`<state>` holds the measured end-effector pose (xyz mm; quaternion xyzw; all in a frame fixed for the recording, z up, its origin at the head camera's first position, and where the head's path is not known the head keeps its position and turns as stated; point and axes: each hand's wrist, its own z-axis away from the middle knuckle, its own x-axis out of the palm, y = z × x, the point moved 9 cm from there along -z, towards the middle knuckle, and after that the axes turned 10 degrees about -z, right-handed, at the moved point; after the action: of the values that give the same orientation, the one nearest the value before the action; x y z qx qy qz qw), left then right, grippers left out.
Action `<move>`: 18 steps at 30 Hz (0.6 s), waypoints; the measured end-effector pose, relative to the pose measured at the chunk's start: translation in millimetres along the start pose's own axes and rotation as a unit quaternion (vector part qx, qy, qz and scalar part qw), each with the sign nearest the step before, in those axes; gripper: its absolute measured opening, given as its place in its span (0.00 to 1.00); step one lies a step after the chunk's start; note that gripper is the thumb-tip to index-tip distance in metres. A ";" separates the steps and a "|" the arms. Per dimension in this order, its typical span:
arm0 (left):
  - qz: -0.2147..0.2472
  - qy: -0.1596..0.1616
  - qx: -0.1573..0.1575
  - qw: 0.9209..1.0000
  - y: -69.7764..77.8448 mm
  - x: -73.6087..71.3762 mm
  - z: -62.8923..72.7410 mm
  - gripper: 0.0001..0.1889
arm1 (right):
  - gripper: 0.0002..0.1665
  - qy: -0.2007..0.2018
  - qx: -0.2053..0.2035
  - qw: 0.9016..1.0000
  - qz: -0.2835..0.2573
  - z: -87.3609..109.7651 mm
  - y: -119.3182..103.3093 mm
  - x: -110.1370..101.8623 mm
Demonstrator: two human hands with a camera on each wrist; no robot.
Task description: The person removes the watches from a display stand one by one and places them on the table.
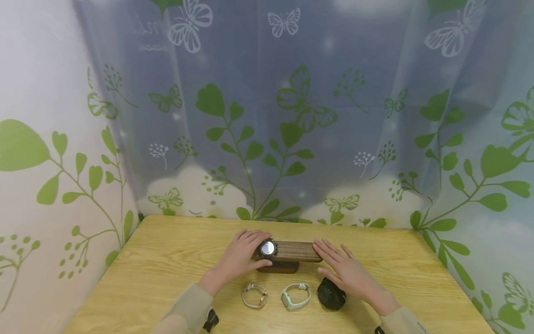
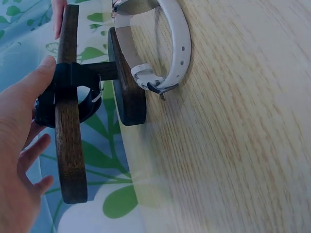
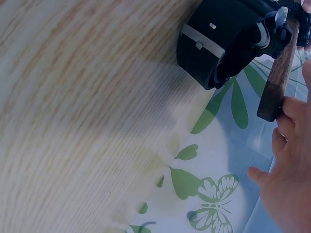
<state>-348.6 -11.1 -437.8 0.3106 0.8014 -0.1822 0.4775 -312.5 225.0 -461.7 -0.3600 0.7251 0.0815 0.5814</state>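
A dark wooden watch stand (image 1: pixel 297 252), a bar on a post and base, stands toward the table's far side. A black watch with a round pale face (image 1: pixel 268 249) is looped around the bar near its left end. My left hand (image 1: pixel 238 257) holds this watch, thumb on the near side and fingers on the far side; in the left wrist view the thumb touches its black strap (image 2: pixel 68 77). My right hand (image 1: pixel 352 274) rests its extended fingers against the bar's right end. In the right wrist view those fingers (image 3: pixel 291 114) touch the bar's end.
In front of the stand lie a white-strapped watch (image 1: pixel 263 299), a mint-green watch (image 1: pixel 286 299) and a bulky black watch (image 1: pixel 331 295) close below my right hand. A curtain with leaves and butterflies (image 1: pixel 258 153) hangs behind the wooden table (image 1: pixel 167 241) and at its sides.
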 end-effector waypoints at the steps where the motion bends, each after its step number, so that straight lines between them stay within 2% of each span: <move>1: 0.001 0.000 0.000 1.000 -0.4 0.7 0.1 0.38 | 0.41 0.003 -0.002 1.000 0.001 0.0 -0.4 -0.4; 11: 0.011 -0.015 -0.009 1.000 -5.3 8.6 -1.0 0.37 | 0.41 -0.007 0.010 1.000 -0.006 0.0 2.8 1.9; 18: 0.026 -0.010 -0.008 1.000 -8.2 8.9 -1.7 0.37 | 0.40 0.009 -0.004 1.000 0.008 0.6 2.0 0.9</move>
<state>-358.4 -13.3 -444.9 0.3257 0.7897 -0.1666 0.4925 -313.3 226.3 -463.3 -0.3572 0.7328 0.0861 0.5726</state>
